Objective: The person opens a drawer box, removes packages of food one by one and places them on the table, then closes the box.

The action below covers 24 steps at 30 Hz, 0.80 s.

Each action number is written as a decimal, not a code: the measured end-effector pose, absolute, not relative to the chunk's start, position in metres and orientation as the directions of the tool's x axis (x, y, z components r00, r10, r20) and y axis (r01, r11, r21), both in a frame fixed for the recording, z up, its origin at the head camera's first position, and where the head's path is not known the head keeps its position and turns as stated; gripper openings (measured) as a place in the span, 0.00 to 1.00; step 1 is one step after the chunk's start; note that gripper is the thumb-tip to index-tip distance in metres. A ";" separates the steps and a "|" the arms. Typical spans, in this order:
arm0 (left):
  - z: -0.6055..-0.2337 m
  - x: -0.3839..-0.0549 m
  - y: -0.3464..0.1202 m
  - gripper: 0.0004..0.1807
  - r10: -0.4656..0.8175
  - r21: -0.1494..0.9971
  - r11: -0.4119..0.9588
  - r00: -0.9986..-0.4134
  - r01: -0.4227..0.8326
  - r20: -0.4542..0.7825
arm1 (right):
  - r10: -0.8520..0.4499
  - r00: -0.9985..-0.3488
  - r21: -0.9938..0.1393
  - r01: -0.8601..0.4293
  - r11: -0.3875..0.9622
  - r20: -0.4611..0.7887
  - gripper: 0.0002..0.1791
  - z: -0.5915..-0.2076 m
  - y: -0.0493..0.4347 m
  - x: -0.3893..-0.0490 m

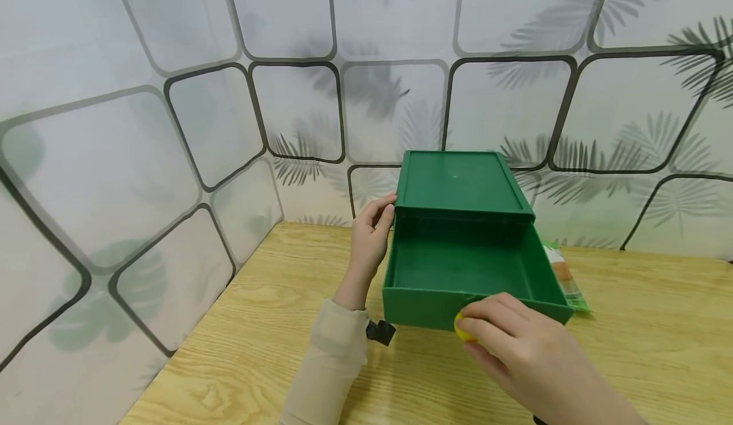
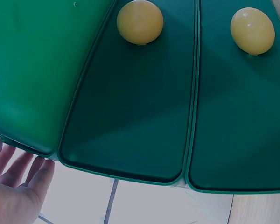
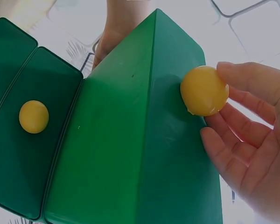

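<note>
A green drawer (image 1: 426,309) is pulled out from the front of a green cabinet (image 1: 458,180), and its visible inside holds nothing. My right hand (image 1: 518,345) pinches the round yellow knob (image 3: 204,91) on the drawer's front, thumb on one side and fingers on the other. My left hand (image 1: 369,237) rests against the cabinet's left side near its front edge, the fingers fairly straight. In the left wrist view this hand's fingertips (image 2: 45,170) touch the cabinet's edge beside the pulled-out drawer. Two lower drawer fronts stand closed, with yellow knobs (image 2: 140,22) on them.
A green and orange packet (image 1: 564,272) lies on the wooden table (image 1: 258,323), partly hidden behind the cabinet's right side. A patterned cloth wall (image 1: 395,107) stands behind and to the left. A small black piece (image 1: 380,332) sits at the left cuff.
</note>
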<state>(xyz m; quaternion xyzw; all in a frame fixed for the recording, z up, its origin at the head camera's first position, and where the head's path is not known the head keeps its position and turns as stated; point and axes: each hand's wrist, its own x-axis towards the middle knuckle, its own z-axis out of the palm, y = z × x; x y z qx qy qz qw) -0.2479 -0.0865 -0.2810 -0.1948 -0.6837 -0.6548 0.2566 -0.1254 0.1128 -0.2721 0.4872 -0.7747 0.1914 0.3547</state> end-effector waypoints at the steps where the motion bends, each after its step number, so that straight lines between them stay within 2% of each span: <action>1: -0.281 -0.248 -0.087 0.14 -0.069 0.795 0.068 -0.792 0.603 0.606 | -0.621 -0.281 0.048 -0.888 0.458 0.732 0.22 -0.272 0.113 -0.125; 12: -0.283 -0.249 -0.087 0.14 -0.062 0.789 0.066 -0.786 0.611 0.615 | -0.617 -0.275 0.040 -0.894 0.446 0.737 0.22 -0.272 0.113 -0.126; 20: -0.301 -0.270 -0.090 0.16 -0.066 0.770 0.073 -0.767 0.634 0.638 | -0.616 -0.298 0.033 -0.884 0.467 0.730 0.23 -0.272 0.113 -0.125; 24: -0.293 -0.262 -0.088 0.15 -0.064 0.779 0.067 -0.777 0.623 0.627 | -0.620 -0.306 0.024 -0.885 0.465 0.723 0.24 -0.272 0.114 -0.125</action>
